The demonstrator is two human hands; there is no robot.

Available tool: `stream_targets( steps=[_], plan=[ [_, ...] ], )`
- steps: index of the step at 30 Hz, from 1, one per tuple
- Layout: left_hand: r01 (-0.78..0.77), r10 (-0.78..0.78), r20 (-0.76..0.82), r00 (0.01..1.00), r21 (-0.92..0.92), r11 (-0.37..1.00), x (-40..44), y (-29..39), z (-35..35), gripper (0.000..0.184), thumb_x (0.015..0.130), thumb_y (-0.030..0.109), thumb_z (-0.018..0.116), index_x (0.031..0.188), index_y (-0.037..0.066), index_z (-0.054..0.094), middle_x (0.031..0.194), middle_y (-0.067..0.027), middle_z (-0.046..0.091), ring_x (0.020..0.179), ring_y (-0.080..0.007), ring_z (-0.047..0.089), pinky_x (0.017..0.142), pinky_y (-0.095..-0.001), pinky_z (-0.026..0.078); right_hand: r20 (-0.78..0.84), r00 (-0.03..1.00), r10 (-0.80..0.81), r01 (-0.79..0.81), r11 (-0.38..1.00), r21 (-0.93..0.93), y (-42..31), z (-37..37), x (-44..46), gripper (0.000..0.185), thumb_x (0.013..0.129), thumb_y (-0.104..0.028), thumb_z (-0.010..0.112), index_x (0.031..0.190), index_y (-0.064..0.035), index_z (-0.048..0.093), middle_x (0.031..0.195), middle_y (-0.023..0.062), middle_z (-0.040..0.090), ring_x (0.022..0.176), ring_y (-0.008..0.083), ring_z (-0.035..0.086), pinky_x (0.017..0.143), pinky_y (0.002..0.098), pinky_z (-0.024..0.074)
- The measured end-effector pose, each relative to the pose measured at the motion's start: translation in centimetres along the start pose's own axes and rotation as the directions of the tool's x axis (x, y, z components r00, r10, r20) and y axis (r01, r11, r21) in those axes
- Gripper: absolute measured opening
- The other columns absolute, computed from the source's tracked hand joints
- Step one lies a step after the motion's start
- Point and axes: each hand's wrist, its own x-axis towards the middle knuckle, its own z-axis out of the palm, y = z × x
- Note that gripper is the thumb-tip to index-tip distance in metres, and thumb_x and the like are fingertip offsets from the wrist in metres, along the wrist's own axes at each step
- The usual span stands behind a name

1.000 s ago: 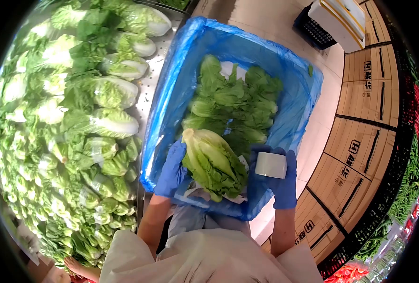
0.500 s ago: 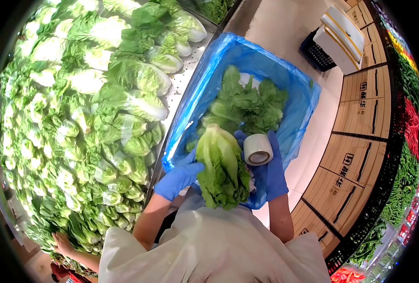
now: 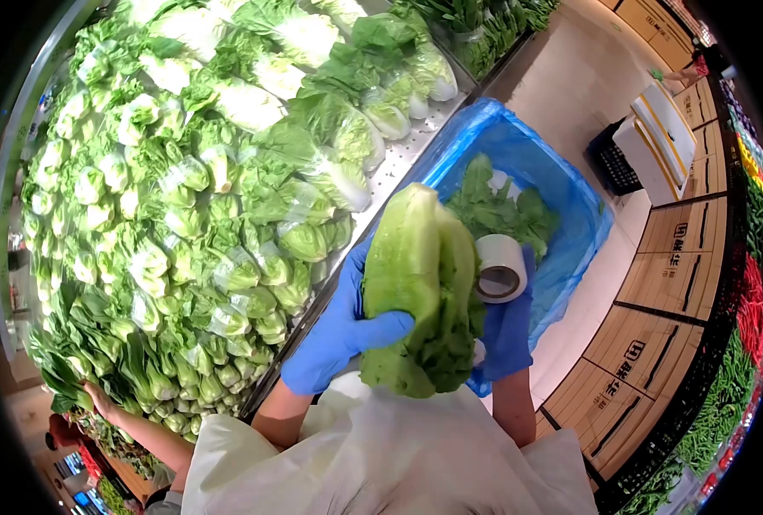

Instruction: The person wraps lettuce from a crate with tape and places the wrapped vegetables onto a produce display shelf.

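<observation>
My left hand [image 3: 339, 330], in a blue glove, is wrapped round a head of romaine lettuce [image 3: 417, 283], its thumb lying across the leaves. The lettuce is tilted, with the pale stem end at the top and the leafy end towards my body. On its right side, my gloved right hand [image 3: 508, 330] grips a roll of white tape [image 3: 501, 269]. The roll sits close against the lettuce; my right fingers are mostly hidden behind both. Beyond them is a crate lined with blue plastic [image 3: 577, 206], with loose green lettuce leaves [image 3: 506, 210] inside.
On the left, a sloping display holds wrapped cabbages [image 3: 347, 137] and bok choy [image 3: 154, 378]. Another person's hand [image 3: 98, 399] touches the greens at lower left. White foam boxes [image 3: 652, 142] stand on a dark crate [image 3: 609, 154] at the back. Wood-look panels [image 3: 643, 339] front the right-hand display.
The lettuce has come up closer, and my left hand has closed further round it, thumb now across its front. The view has swung, shifting the crate and displays rightward and down.
</observation>
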Motion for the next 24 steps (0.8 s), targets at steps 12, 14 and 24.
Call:
stream_targets(
  steps=[12, 14, 24],
  plan=[
    [0.177, -0.188, 0.048, 0.981, -0.623, 0.762, 0.6, -3.4, -8.2, 0.057, 0.084, 0.029, 0.059, 0.131, 0.006, 0.037, 0.129, -0.0120, 0.044, 0.116, -0.0273, 0.045, 0.099, -0.0424, 0.037, 0.467, 0.860, 0.203, -0.381, 0.865, 0.327, -4.0, 4.0, -2.2, 0.077, 0.081, -0.050, 0.055, 0.129, 0.0056, 0.031, 0.134, 0.0238, 0.034, 0.118, 0.0300, 0.043, 0.099, 0.0396, 0.0382],
    [0.105, -0.079, 0.098, 0.992, -0.301, 0.948, 0.8, -3.3, -7.8, 0.060, 0.081, 0.029, 0.062, 0.131, 0.006, 0.038, 0.129, -0.0117, 0.044, 0.116, -0.0261, 0.045, 0.100, -0.0409, 0.036, 0.518, 0.847, 0.118, -0.203, 0.973, 0.111, -4.3, 4.2, -2.4, 0.073, 0.081, -0.040, 0.060, 0.131, 0.0044, 0.030, 0.135, 0.0182, 0.035, 0.120, 0.0264, 0.042, 0.101, 0.0373, 0.0349],
    [-0.083, -0.115, 0.459, 0.881, 0.389, 0.917, -0.4, -0.5, -5.1, 0.094, 0.045, 0.017, 0.086, 0.127, 0.005, 0.043, 0.130, -0.0084, 0.040, 0.118, -0.0203, 0.039, 0.100, -0.0353, 0.031, 0.551, 0.828, 0.100, 0.002, 0.983, -0.183, -1.2, 6.4, -3.2, 0.036, 0.080, 0.002, 0.058, 0.115, -0.0006, 0.050, 0.141, 0.0122, 0.025, 0.126, 0.0214, 0.031, 0.101, 0.0346, 0.0323]
  ],
)
